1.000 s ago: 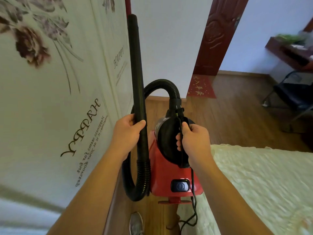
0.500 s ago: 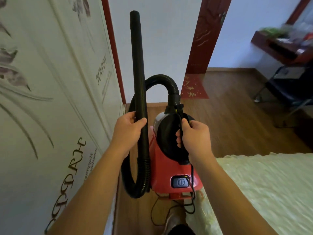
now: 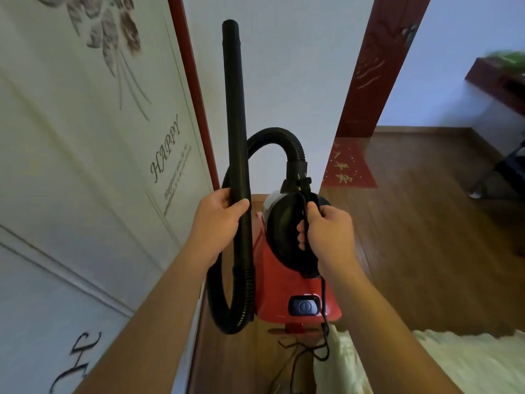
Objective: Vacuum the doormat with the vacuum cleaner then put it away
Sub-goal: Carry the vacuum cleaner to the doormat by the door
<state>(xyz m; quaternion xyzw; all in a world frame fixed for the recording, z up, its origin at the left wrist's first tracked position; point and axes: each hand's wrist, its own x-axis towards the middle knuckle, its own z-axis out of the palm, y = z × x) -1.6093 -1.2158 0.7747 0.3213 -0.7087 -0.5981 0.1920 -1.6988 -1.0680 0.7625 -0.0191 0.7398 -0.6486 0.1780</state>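
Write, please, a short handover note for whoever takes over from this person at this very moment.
Left hand: grips the black wand, held upright with its open tip up.
Right hand: grips the top handle of the red vacuum cleaner together with the power cord.
The cleaner appears lifted off the wooden floor. The hose loops from body to wand, and the cord dangles below.
The red doormat lies ahead by the door frame, apart from the cleaner.
Done: cannot tell whether the mat was vacuumed.
Left: vacuum it if needed, then put the cleaner away.
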